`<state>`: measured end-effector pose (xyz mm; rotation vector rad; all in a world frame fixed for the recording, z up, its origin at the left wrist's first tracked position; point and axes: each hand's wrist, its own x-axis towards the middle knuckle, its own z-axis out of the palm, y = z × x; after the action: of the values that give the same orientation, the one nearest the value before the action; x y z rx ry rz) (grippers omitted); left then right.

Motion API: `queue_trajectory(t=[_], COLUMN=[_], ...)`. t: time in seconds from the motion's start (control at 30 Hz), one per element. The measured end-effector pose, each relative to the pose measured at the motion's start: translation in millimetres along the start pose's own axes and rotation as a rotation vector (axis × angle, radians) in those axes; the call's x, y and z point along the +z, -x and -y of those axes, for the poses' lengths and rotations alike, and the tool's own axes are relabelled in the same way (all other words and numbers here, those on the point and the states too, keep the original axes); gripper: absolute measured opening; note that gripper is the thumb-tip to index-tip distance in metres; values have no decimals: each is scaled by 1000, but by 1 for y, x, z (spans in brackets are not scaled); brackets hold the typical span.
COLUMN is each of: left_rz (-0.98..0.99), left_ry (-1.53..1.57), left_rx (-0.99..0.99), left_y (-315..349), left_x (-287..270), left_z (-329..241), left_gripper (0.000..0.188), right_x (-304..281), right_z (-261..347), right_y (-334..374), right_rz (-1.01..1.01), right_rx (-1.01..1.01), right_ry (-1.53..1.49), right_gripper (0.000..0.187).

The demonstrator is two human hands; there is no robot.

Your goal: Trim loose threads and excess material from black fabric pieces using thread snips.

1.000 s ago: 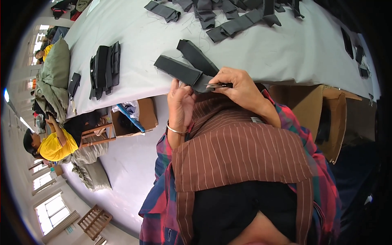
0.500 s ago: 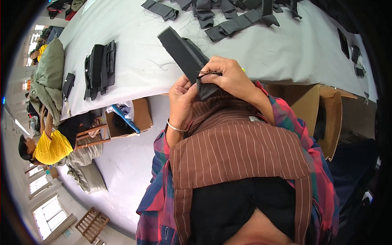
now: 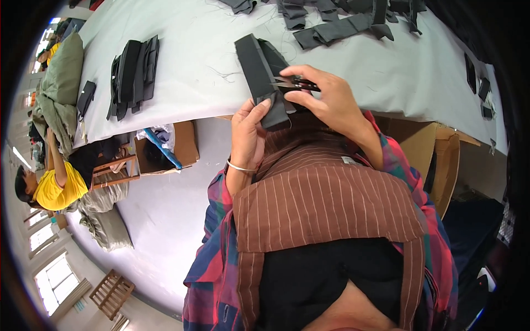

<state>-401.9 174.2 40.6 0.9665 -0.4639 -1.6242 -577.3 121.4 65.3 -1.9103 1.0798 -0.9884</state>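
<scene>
A dark grey folded fabric strip (image 3: 253, 65) slants over the near edge of the table. My left hand (image 3: 249, 132) pinches its lower end between thumb and fingers, and a short flap hangs below the thumb. My right hand (image 3: 329, 96) holds small thread snips (image 3: 301, 83) between thumb and fingers. The blades point left and lie against the strip's right edge, just above my left thumb. Whether they touch a thread is too small to tell.
A stack of dark strips (image 3: 132, 77) lies on the white-covered table (image 3: 187, 60) at left. More strips (image 3: 334, 30) and loose threads are at the far side. Cardboard boxes (image 3: 185, 144) stand under the edge. A person in yellow (image 3: 61, 185) works at far left.
My right hand has moved slightly right and its fingers have opened wider around the snips. The strip stands more upright, and its lower flap now hangs flat below my left thumb.
</scene>
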Motion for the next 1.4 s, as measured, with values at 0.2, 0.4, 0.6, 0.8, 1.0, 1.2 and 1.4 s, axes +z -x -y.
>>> queue_trajectory(t=[0.2,0.4,0.6,0.8,1.0,1.2,1.4], left_rz=[-65,-93,-75,-96,-74,-39,-11], left_ry=[40,73,61,122,177,200,204], left_rx=[73,44,24,10,19,17,14], left_y=[-3,-2,1,7,5,9,14], left_x=[-1,5,2,7,-12,-12,-4], left_z=[1,-1,2,-5,0,-1,-4], left_gripper=[10,3,5,4,21,23,22], right_x=[-6,4,7,-7,-17,-5,4], right_z=[10,10,12,13,8,8,4], right_y=[20,22,22,22,26,27,27], right_rz=[60,94,90,1,7,47,29], right_rx=[-268,-311,-311,-232,-188,-143,-80], right_ry=[268,314,346,266,241,53,-46], right_gripper=[21,18,13,15,20,21,18])
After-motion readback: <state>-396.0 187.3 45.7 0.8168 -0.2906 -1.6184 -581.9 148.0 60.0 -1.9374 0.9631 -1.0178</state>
